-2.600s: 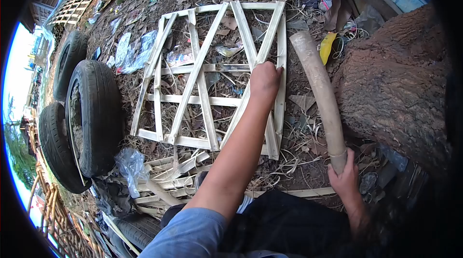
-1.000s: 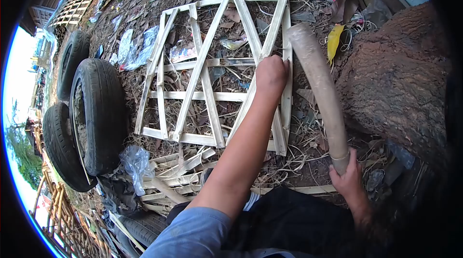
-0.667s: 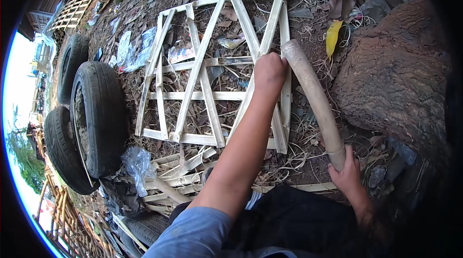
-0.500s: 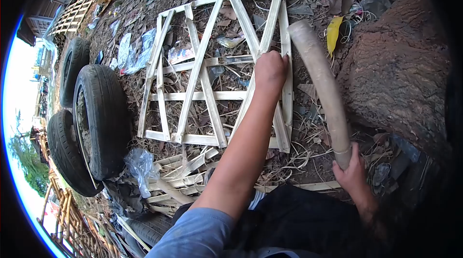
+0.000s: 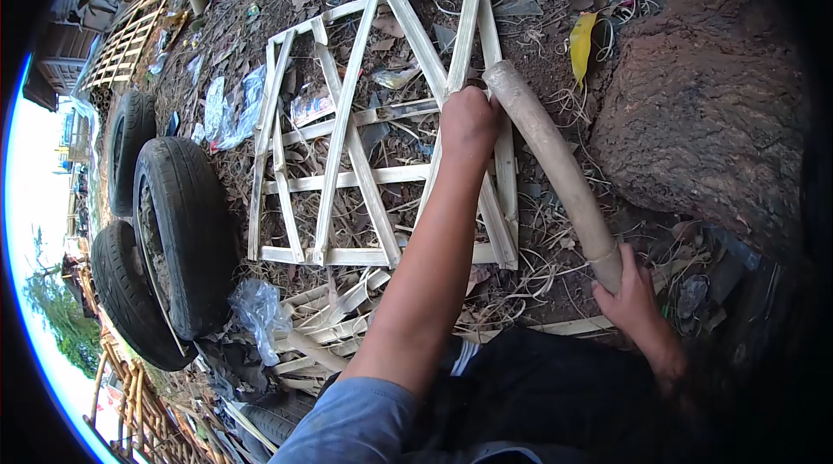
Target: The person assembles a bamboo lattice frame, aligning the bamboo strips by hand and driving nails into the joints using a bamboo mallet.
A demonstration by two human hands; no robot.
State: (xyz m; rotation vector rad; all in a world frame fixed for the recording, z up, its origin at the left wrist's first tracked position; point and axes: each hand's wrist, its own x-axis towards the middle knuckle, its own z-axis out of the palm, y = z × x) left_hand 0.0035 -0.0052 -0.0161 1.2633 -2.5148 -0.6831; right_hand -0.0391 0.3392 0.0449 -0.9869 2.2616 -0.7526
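1. On the ground (image 5: 564,286), between the tires (image 5: 186,234) and the trunk (image 5: 703,108), lies the lattice (image 5: 344,139).
2. Near the lattice's right edge, the left hand (image 5: 469,121) has its fingers clenched over crossing strips; whether they grip anything is hidden.
3. Right of the lattice, the right hand (image 5: 632,290) has its fingers wrapped round the pole's (image 5: 555,156) near end; its far end is close beside the left hand.

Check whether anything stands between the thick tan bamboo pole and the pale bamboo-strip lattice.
Nothing visible stands between the pole and the lattice; the bare left hand, closed over strips, is close beside the pole's far end.
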